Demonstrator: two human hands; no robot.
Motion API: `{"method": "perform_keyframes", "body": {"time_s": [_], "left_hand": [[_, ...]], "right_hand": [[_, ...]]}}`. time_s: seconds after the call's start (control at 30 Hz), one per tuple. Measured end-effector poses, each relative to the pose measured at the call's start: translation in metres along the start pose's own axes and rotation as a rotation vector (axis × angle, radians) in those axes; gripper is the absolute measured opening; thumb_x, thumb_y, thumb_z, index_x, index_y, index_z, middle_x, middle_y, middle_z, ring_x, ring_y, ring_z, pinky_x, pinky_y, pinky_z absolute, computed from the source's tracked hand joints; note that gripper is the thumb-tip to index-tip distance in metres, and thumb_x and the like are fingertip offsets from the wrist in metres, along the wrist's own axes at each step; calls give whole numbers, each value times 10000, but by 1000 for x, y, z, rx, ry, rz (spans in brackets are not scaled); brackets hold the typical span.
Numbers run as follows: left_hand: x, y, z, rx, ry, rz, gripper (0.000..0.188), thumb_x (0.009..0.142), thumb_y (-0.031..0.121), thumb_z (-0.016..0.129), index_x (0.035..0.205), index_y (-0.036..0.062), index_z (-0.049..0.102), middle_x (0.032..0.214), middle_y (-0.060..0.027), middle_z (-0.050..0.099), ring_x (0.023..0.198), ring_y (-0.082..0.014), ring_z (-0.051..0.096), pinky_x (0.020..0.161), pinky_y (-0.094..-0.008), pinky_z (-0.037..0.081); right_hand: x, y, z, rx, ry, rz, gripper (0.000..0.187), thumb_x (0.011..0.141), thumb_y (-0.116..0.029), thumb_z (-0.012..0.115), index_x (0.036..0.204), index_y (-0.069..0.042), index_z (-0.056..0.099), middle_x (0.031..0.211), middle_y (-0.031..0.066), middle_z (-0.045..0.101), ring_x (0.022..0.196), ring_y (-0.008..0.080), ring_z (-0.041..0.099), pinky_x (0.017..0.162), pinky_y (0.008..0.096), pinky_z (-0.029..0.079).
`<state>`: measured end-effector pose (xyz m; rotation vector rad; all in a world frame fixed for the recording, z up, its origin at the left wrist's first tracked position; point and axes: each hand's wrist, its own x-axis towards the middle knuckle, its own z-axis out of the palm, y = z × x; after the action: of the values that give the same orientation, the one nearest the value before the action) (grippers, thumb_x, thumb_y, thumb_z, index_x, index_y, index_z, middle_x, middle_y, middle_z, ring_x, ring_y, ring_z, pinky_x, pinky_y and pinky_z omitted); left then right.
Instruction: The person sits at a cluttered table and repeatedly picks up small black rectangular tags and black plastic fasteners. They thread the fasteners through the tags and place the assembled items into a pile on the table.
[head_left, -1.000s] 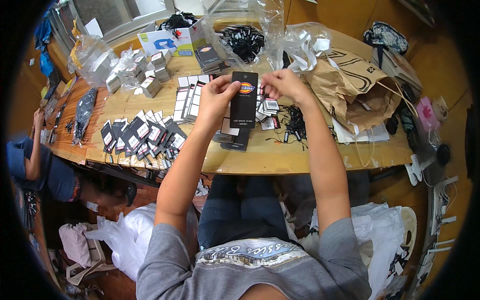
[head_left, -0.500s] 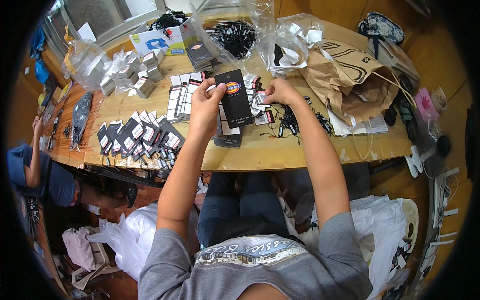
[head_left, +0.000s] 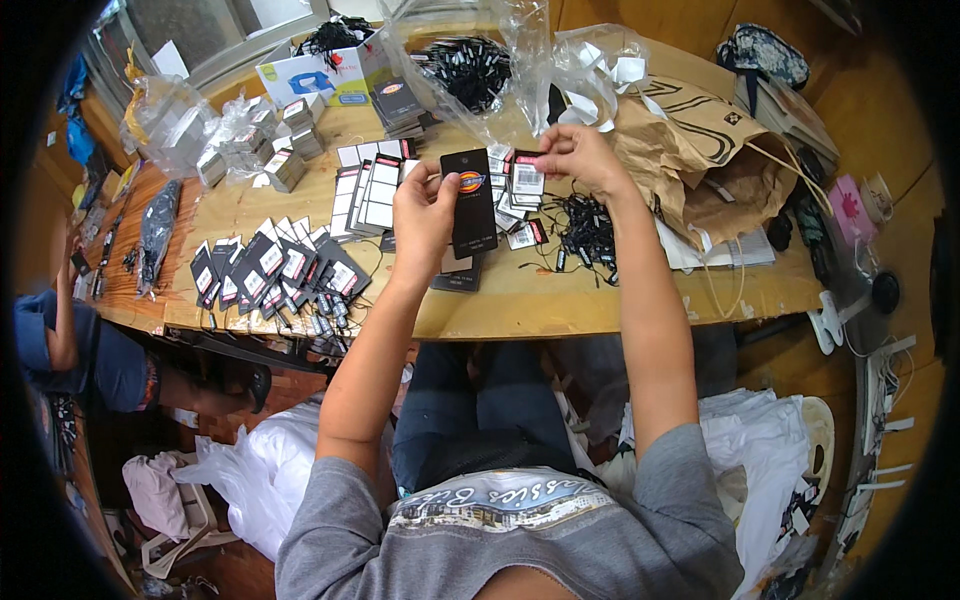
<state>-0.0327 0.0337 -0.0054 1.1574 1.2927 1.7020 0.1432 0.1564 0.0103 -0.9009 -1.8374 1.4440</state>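
Observation:
My left hand [head_left: 422, 215] pinches a black hang tag [head_left: 474, 222] with a coloured oval logo, held upright over the table. Just right of it, my right hand [head_left: 590, 163] grips the top corner of a small white barcode sticker tag [head_left: 527, 180] with a red band. Beneath the right hand lies a loose pile of similar barcode tags [head_left: 524, 236]. Black tag strings [head_left: 585, 238] lie bunched beside that pile. White-panelled cards [head_left: 378, 198] are spread behind my left hand. More black tags [head_left: 456, 279] lie under the held one.
Black tags with barcodes and strings [head_left: 270, 268] are heaped at the left. Behind stand a stack of black tags [head_left: 397, 105], a box [head_left: 325, 80], small wrapped stacks [head_left: 285, 170] and a plastic bag of strings [head_left: 465, 72]. A brown paper bag [head_left: 680, 165] sits right. Another person [head_left: 75, 340] is far left.
My right hand has moved up and slightly right, raising the barcode tag off the pile so its face shows. My left hand has shifted slightly right with the black hang tag.

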Motion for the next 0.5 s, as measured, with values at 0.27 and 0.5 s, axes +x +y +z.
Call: {"method": "perform_keyframes", "body": {"time_s": [0.27,0.5], "left_hand": [[-14,-1,33,-126,-53,-14,200,761,-4,522,942,-88,506,810,-97,594,713,-81,542,636,-189,433],[-18,12,-2,-250,-122,-126,187,757,9,529,934,-50,511,822,-85,594,694,-97,552,671,-210,438]], "right_hand": [[-36,-33,38,-273,146,-346,174,624,-40,662,738,-9,534,665,-7,521,607,61,456,558,194,374],[-88,6,16,-960,-201,-383,164,553,3,627,692,-78,596,770,43,458,814,211,430,707,294,375]]}}
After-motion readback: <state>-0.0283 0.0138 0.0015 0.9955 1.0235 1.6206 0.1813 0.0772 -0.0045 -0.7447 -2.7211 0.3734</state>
